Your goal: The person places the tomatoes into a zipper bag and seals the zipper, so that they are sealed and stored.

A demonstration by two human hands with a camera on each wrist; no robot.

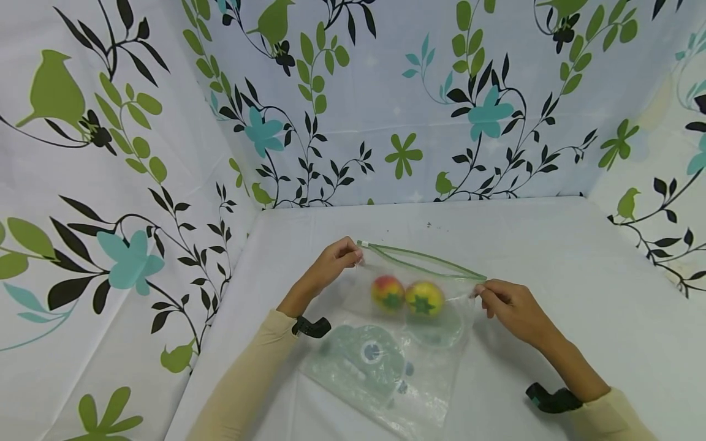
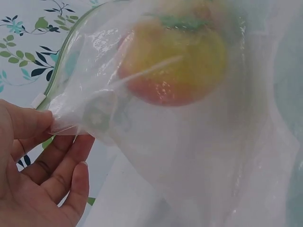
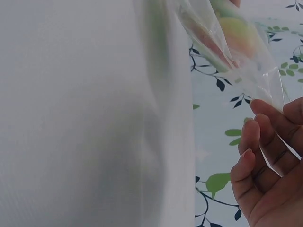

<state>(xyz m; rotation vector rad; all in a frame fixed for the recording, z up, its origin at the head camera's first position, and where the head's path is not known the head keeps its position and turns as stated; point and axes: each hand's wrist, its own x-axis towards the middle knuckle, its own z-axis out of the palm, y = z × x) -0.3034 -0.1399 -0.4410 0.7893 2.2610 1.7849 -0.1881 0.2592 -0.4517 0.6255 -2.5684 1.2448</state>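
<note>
A clear zip bag (image 1: 430, 380) with a green zip edge and a white slider is held up by its two top corners over the white table. My left hand (image 1: 335, 264) pinches the corner beside the slider (image 2: 39, 100). The opposite corner is pinched by my right hand (image 1: 510, 308), between thumb and forefinger in the right wrist view. Inside the bag two red-yellow toy fruits (image 1: 388, 293) with green leafy tops lie side by side, blurred by the plastic. The zip edges bow apart in the middle, leaving a narrow gap at the mouth.
Pale green printed shapes (image 1: 364, 355) show on the lower part of the bag. The white table (image 1: 551, 245) runs back to a cloth wall (image 1: 353, 122) with leaf, bird and flower prints. Another printed cloth (image 1: 110, 214) stands on the left side.
</note>
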